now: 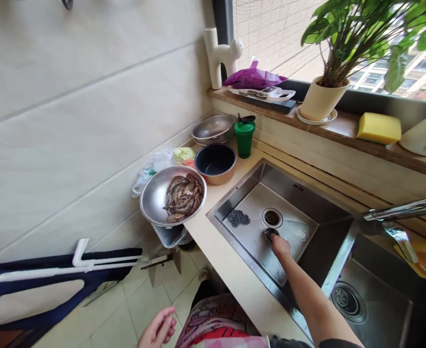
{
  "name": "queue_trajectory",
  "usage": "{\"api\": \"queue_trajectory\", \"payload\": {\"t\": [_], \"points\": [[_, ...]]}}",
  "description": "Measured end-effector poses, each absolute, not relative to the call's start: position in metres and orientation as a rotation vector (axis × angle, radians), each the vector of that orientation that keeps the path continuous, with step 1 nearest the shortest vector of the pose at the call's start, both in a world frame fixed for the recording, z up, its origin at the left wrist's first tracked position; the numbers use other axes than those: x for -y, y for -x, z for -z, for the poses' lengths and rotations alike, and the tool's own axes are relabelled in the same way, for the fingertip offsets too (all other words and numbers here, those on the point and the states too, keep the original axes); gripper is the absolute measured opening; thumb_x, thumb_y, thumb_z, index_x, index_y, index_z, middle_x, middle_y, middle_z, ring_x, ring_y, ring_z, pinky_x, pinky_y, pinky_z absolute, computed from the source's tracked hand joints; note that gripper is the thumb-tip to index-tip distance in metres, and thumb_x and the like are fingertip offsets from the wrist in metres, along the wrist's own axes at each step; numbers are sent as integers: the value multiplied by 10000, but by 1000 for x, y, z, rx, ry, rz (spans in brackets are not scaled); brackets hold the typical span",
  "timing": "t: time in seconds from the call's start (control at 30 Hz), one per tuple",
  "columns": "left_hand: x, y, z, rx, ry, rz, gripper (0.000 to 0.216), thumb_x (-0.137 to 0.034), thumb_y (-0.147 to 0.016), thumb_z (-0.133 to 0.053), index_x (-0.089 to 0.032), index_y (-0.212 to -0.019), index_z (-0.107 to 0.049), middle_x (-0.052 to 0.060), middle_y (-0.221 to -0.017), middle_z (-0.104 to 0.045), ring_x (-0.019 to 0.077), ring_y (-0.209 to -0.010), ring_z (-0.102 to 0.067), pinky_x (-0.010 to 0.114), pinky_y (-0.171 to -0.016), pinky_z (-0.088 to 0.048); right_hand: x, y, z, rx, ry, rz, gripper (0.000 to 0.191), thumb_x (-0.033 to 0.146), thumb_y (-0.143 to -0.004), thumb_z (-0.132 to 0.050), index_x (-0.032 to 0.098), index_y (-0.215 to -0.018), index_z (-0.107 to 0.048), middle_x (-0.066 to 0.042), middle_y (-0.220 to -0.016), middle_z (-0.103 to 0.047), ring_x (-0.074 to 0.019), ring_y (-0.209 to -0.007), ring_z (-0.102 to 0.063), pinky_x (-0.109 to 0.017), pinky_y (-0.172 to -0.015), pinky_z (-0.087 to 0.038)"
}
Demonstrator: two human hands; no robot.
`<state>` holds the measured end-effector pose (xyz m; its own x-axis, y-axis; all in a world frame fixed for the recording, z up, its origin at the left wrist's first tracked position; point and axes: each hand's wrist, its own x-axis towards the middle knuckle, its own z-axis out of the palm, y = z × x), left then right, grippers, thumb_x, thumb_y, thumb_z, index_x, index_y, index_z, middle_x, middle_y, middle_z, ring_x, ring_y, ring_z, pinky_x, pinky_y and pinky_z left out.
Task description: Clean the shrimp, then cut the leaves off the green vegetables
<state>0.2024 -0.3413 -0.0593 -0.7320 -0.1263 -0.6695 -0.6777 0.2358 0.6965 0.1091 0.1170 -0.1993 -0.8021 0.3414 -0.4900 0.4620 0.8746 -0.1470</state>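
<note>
In the sink basin [307, 239], my right hand [281, 245] reaches down and grips a small round drain strainer [271, 234], its fingers closed on the near edge. The strainer sits just in front of the uncovered drain hole [272, 218]. A dark steel-wool scourer [238, 218] lies on the basin floor left of the drain. My left hand [159, 327] hangs low beside the apron [213, 319], away from the counter. Its fingers are loosely bent and I see nothing in them.
A metal bowl of raw shrimp [183, 197] overhangs the counter edge. Behind it stand a dark-lined pot [216, 164], a metal basin [213, 128] and a green cup [244, 139]. A faucet [404, 210] reaches over the second sink bowl at right. The sill holds a potted plant [321, 99] and yellow sponge [378, 128].
</note>
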Motion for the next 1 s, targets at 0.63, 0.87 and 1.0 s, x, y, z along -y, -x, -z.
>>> {"api": "queue_trajectory", "payload": {"t": [0.63, 0.87, 1.0], "points": [[453, -144, 82, -1933, 393, -1601, 459, -550, -656, -588, -162, -900, -585, -6, -665, -565, 123, -572, -518, 242, -520, -353, 24, -117, 33, -3014, -131, 231, 246, 270, -851, -395, 274, -919, -632, -57, -897, -652, -205, -781, -612, -270, -597, -411], [540, -142, 106, -1898, 525, -1678, 541, -609, -585, -634, -169, -896, -590, -12, -634, -564, 122, -552, -509, 232, -499, -342, 203, -38, 28, -2632, -123, 1190, 118, 233, -773, -532, 243, -815, -641, -47, -927, -641, -210, -935, -559, -267, -800, -395], [584, -151, 117, -1863, 651, -1705, 599, -659, -527, -648, -170, -865, -580, -23, -594, -537, 111, -509, -477, 218, -460, -295, 270, 9, 65, -2146, -628, 1670, 73, 254, -746, -609, 187, -716, -615, -28, -762, -627, -182, -816, -597, -218, -623, -433]]}}
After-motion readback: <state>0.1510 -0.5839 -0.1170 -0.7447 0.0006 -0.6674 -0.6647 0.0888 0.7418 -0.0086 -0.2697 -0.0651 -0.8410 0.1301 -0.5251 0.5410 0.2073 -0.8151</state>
